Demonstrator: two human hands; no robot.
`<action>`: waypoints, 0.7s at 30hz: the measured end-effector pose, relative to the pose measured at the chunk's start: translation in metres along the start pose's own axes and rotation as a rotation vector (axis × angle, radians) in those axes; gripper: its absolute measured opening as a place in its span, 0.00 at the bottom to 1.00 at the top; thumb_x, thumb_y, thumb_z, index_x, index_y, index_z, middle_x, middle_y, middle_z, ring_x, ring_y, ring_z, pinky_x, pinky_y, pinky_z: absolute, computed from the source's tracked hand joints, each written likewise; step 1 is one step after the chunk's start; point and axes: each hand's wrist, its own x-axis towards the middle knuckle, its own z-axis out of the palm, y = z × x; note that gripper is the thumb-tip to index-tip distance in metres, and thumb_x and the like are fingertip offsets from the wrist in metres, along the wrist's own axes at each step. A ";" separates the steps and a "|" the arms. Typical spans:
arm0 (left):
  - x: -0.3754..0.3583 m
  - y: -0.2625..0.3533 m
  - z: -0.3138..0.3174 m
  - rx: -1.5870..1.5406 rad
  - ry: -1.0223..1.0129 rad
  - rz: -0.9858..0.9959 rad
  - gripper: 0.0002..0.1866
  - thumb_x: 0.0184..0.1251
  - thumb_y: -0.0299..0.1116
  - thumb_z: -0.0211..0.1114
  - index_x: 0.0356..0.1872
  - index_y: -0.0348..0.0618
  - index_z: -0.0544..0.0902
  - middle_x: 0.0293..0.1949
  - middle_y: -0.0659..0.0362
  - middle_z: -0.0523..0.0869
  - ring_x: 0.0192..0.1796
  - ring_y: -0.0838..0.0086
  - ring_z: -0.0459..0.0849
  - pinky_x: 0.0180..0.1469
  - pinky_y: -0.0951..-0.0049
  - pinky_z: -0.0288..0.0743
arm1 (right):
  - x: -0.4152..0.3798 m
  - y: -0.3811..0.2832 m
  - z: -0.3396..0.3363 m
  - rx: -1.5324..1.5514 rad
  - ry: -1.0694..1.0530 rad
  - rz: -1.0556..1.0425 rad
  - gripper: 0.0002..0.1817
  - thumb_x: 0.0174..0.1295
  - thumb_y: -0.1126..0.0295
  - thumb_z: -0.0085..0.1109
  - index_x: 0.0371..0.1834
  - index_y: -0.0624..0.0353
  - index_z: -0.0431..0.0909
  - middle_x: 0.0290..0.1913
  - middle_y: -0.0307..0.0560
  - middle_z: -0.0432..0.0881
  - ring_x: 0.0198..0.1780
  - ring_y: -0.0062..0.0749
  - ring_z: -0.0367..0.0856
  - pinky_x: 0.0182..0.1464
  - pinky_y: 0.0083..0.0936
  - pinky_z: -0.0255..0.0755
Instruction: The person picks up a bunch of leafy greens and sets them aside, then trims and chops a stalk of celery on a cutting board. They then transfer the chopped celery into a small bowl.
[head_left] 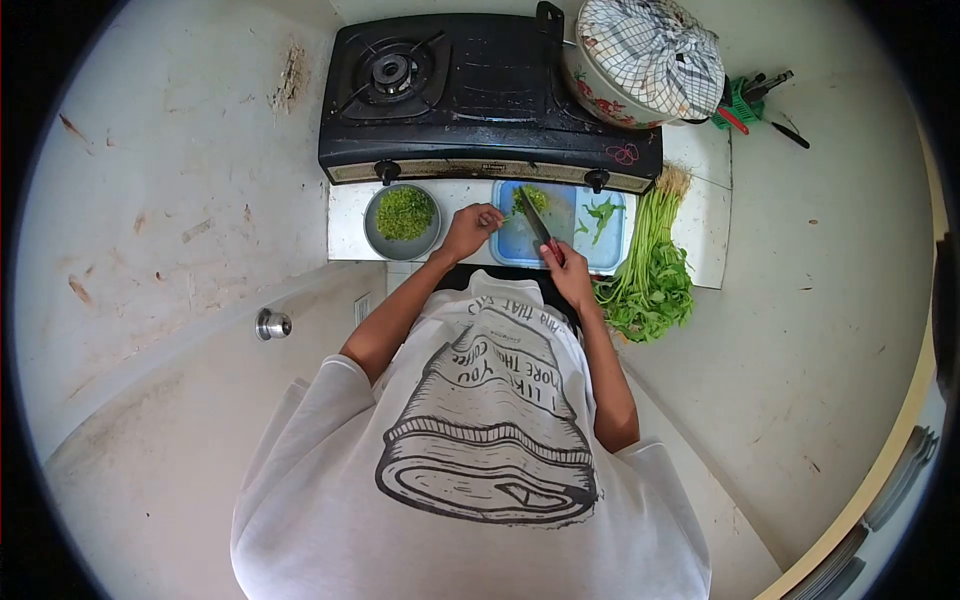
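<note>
My right hand (568, 276) grips a kitchen knife (537, 218) by its red handle, the dark blade slanting up and left over a blue tray (510, 250). Finely chopped greens (531, 199) lie in the tray beside the blade. Fingers curled, my left hand (473, 231) is at the tray's left edge; a bit of green shows by its fingertips, but what it pinches is too small to tell. A few loose leaves (601, 214) rest on the tray's right side. Left of the tray, a grey bowl (374, 240) holds chopped greens (404, 212).
A bundle of leafy greens (650, 270) with long stems lies right of the tray, leaves overhanging the counter front. Behind stands a black gas stove (490, 90) carrying a cloth-covered pot (602, 100). A green basket (742, 104) with utensils is at the back right.
</note>
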 end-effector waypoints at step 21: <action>0.001 -0.019 0.031 0.272 0.069 0.287 0.10 0.65 0.24 0.65 0.47 0.40 0.86 0.39 0.47 0.83 0.40 0.50 0.88 0.47 0.54 0.83 | -0.011 0.014 0.021 -0.481 -0.131 -0.077 0.20 0.78 0.53 0.51 0.54 0.60 0.76 0.35 0.69 0.87 0.39 0.67 0.88 0.42 0.58 0.81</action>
